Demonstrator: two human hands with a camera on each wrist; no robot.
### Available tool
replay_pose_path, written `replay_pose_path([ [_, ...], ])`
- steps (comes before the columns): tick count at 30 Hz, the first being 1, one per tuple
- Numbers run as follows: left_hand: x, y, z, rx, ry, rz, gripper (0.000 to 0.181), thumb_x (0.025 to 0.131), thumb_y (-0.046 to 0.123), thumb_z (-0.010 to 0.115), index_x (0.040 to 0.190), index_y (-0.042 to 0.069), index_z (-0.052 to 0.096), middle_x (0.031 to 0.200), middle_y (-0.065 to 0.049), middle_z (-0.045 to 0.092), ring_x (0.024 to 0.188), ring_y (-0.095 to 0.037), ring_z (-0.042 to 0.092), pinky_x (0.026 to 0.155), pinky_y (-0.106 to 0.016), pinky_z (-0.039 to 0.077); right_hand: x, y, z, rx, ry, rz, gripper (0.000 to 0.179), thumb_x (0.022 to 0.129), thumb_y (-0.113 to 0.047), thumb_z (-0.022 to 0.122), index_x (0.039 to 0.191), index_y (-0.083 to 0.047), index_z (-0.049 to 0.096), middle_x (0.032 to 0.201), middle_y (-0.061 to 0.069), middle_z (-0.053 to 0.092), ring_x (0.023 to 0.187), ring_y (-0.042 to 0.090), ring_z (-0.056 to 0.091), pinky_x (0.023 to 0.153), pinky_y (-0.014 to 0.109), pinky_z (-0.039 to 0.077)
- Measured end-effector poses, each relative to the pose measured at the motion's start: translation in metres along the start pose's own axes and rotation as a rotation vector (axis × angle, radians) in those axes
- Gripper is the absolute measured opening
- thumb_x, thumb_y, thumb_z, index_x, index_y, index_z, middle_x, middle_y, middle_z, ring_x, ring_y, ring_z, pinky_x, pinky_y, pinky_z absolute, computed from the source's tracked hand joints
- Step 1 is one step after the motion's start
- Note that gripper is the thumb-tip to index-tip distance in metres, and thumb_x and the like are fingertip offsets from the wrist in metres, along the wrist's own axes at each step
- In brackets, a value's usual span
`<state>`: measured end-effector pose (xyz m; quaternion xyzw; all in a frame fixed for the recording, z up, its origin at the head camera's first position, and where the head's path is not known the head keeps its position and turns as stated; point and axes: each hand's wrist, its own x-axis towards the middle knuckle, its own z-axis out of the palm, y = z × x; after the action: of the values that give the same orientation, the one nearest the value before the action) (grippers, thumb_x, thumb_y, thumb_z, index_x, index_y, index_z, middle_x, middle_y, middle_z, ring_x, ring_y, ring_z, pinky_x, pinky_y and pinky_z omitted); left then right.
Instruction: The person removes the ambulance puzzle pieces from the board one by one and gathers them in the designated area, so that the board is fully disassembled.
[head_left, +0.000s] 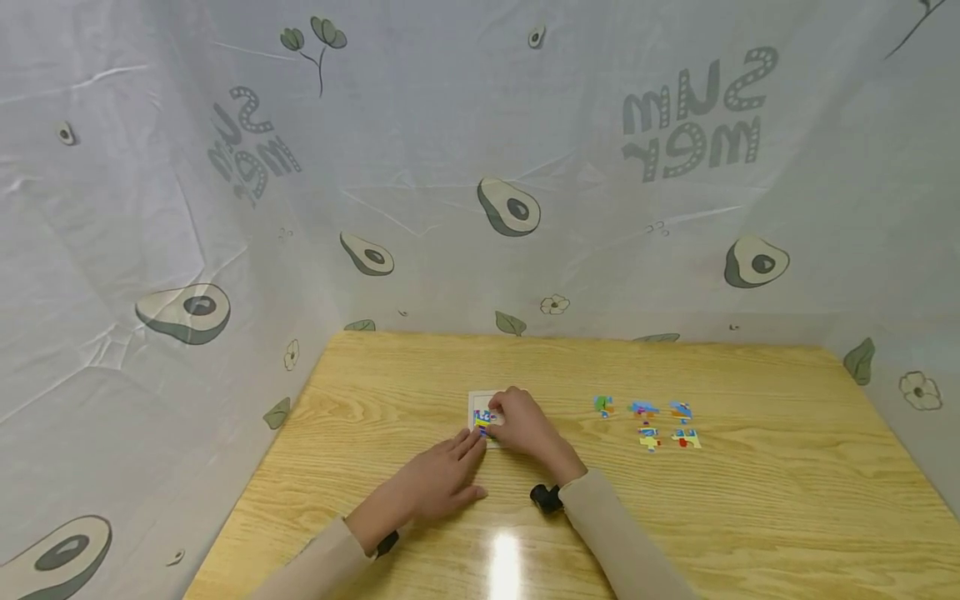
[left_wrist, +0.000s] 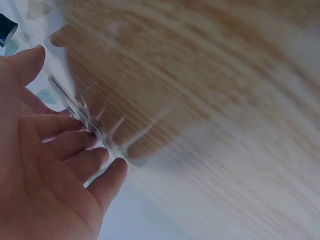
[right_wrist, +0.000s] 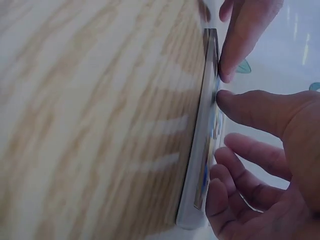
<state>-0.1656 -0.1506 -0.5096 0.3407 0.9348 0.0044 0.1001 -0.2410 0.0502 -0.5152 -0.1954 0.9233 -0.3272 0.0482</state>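
Observation:
A small white puzzle tray (head_left: 472,408) lies on the table, with colourful jigsaw pieces (head_left: 481,419) in its left part. The left hand (head_left: 438,479) reaches in from the lower left, its fingers nearly straight and their tips touching the tray's near side. Over the tray's right part, the right hand (head_left: 528,427) has its thumb and fingers around a puzzle piece, mostly hidden by the hand. In the right wrist view, the right thumb (right_wrist: 260,112) and bent fingers meet the tray (right_wrist: 192,200) from above. The left wrist view shows the left fingers (left_wrist: 112,180) at the tray's edge.
Several loose puzzle pieces (head_left: 645,408) lie in two rows to the right of the tray on the wooden table (head_left: 765,500). A pale curtain (head_left: 435,167) printed with avocados stands behind and beside the table. Black wrist cameras (head_left: 546,498) sit at the sleeves.

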Motion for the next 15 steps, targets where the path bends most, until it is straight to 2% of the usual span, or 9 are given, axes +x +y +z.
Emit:
replay_pose_path([
  [4, -0.0014, 0.0026, -0.0027, -0.019, -0.01, -0.003, 0.076, 0.11, 0.054, 0.044, 0.165, 0.002, 0.032, 0.173, -0.016, 0.028, 0.162, -0.032, 0.029, 0.129, -0.044, 0.035, 0.0001, -0.0009, 0.001, -0.018, -0.003, 0.012, 0.031, 0.09, -0.016, 0.083, 0.115, 0.002, 0.075, 0.106, 0.012, 0.067, 0.096, 0.024, 0.058, 0.09, 0.043, 0.053],
  [9, -0.002, 0.0027, -0.0039, -0.015, -0.003, -0.004, 0.077, 0.111, 0.055, 0.044, 0.164, 0.001, 0.032, 0.173, -0.017, 0.029, 0.162, -0.032, 0.03, 0.129, -0.044, 0.036, 0.0021, -0.0024, 0.0, 0.009, -0.017, 0.012, 0.027, 0.09, -0.014, 0.082, 0.112, 0.001, 0.075, 0.103, 0.011, 0.066, 0.093, 0.022, 0.056, 0.091, 0.044, 0.053],
  [15, -0.0018, 0.0018, 0.0004, -0.007, 0.01, 0.001, 0.076, 0.111, 0.055, 0.042, 0.165, 0.002, 0.032, 0.173, -0.016, 0.029, 0.162, -0.032, 0.03, 0.129, -0.044, 0.037, 0.0042, 0.0, 0.0006, 0.022, -0.044, 0.03, 0.025, 0.091, -0.013, 0.081, 0.111, -0.001, 0.074, 0.101, 0.009, 0.063, 0.09, 0.02, 0.053, 0.087, 0.041, 0.052],
])
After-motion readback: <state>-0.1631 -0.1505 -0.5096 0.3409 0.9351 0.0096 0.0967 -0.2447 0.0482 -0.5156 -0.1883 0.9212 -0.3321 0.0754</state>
